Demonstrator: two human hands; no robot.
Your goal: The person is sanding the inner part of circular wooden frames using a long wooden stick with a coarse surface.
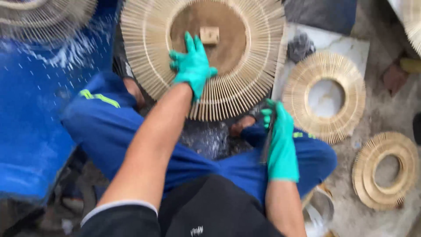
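Observation:
A large round sunburst frame (245,83) of thin pale wooden sticks lies in front of me, with a brown disc (232,44) and a small wooden block (209,35) at its middle. My left hand (192,66), in a teal glove, presses flat on the sticks and the disc's edge. Also gloved in teal, my right hand (280,136) rests near my right knee, closed around a thin dark tool (267,140) that is too blurred to name. My legs in blue trousers (109,127) are spread around the frame.
Two smaller stick rings lie at the right: one (324,96) on a white slab, another stack (386,171) on the dusty floor. A blue sheet (35,114) covers the left. Another stick ring (44,17) shows at top left. A dark cloth (300,46) lies beside the big frame.

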